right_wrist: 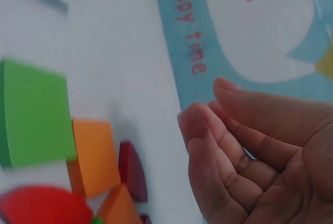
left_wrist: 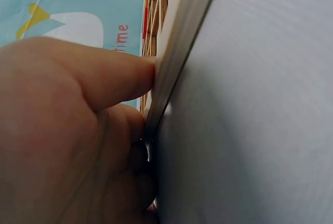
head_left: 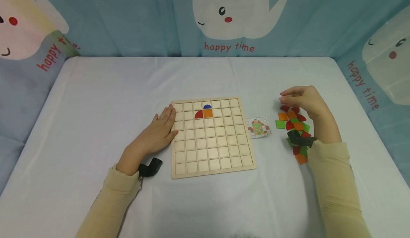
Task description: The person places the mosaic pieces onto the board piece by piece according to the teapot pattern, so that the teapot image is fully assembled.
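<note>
A wooden grid board [head_left: 214, 174] lies on the white table. Near its top edge sit a blue half-round piece [head_left: 207, 106], an orange square [head_left: 208, 113] below it and a red quarter-round piece [head_left: 199, 114] at the square's left. Against the board's left edge rests my left hand [head_left: 157, 133], fingers extended; its thumb [left_wrist: 130, 75] touches the wooden side in the left wrist view. My right hand [head_left: 309, 101] hovers at the far end of a pile of coloured pieces [head_left: 298, 126], fingers loosely bent. No piece shows between thumb and fingers in the right wrist view.
A small printed pattern card [head_left: 258, 127] lies along the board's right edge. Green, orange and red pieces make up the pile, partly hidden by the right wrist and its black camera mount [head_left: 301, 139]. A blue printed curtain [head_left: 128, 21] hangs behind the table.
</note>
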A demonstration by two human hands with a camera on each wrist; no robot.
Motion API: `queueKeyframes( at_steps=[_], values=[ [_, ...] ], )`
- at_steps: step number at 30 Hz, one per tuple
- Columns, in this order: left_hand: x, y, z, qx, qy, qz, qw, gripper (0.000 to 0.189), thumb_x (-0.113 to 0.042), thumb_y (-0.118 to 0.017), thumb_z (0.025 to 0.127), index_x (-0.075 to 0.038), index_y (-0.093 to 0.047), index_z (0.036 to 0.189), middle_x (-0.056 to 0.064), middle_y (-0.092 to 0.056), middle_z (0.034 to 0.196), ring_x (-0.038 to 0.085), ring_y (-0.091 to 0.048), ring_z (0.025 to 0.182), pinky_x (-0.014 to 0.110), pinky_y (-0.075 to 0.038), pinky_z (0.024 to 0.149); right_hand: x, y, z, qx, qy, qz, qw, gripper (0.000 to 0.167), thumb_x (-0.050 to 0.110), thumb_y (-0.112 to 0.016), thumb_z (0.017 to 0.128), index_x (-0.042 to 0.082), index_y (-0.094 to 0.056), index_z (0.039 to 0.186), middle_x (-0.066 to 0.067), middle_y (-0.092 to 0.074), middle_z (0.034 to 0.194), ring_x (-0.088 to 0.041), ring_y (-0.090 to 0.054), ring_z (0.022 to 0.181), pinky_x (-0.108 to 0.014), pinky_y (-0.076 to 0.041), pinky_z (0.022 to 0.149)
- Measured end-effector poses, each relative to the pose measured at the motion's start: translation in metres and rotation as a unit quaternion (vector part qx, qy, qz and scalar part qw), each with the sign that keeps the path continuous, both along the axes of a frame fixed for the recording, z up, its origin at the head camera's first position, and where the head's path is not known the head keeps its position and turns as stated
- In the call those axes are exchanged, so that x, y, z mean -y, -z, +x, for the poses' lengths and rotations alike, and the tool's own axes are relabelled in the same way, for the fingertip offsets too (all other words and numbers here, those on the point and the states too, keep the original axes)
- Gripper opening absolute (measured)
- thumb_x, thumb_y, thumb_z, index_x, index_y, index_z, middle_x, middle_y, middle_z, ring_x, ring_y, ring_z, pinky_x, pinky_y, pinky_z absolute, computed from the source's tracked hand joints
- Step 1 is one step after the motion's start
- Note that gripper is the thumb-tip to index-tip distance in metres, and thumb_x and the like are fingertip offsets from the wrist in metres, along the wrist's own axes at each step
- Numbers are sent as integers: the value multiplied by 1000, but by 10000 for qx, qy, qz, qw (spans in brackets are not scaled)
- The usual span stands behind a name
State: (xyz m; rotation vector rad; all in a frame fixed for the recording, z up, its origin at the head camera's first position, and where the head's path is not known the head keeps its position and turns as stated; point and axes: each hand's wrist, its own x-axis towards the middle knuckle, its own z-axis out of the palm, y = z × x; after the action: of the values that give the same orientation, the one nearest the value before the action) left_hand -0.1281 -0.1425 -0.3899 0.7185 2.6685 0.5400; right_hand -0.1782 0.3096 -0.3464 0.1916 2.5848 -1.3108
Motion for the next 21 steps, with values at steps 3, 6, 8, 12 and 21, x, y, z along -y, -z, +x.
queueKeyframes(
  at_steps=[3, 6, 8, 12, 21],
  values=[
    [1, 1, 1, -4, -5, 28, 10000, 68, -23, -41, 102, 10, -3, 147, 23, 4, 155, 36, 2, 142, 56, -3, 111, -8, 3, -1, -104, -15, 44, 9999, 45, 27, -69, 87, -7, -61, 115, 10, -70, 78, -19, -61, 73, -32, -48, 61],
    [1, 3, 1, -35, 2, 110, 9999, 68, -23, -42, 101, 10, -3, 147, 23, 4, 155, 37, 2, 142, 56, -3, 111, -15, 7, 0, -70, -32, 284, 9996, 45, 28, -68, 88, -7, -60, 116, 7, -70, 79, -21, -58, 72, -33, -47, 68],
    [1, 5, 1, -36, 0, 166, 9999, 68, -22, -42, 101, 10, -4, 147, 23, 4, 154, 37, 1, 142, 56, -4, 111, -18, 9, 1, 32, -38, 424, 9991, 46, 29, -67, 89, -7, -59, 118, 6, -69, 81, -21, -57, 72, -35, -46, 74],
    [2, 3, 2, 21, -23, 175, 9998, 69, -22, -43, 101, 10, -4, 147, 24, 4, 154, 37, 2, 142, 56, -3, 111, -20, 13, 0, 229, -48, 549, 9982, 46, 26, -66, 90, -8, -58, 119, 5, -69, 85, -16, -59, 74, -38, -41, 82],
    [1, 2, 2, -79, 8, 28, 10000, 67, -23, -42, 101, 10, -4, 147, 23, 2, 155, 37, 0, 142, 56, -5, 111, -21, 15, -2, 424, -414, 1049, 9927, 38, 19, -69, 88, -6, -60, 115, -5, -68, 93, -15, -59, 77, -33, -44, 81]
  ],
)
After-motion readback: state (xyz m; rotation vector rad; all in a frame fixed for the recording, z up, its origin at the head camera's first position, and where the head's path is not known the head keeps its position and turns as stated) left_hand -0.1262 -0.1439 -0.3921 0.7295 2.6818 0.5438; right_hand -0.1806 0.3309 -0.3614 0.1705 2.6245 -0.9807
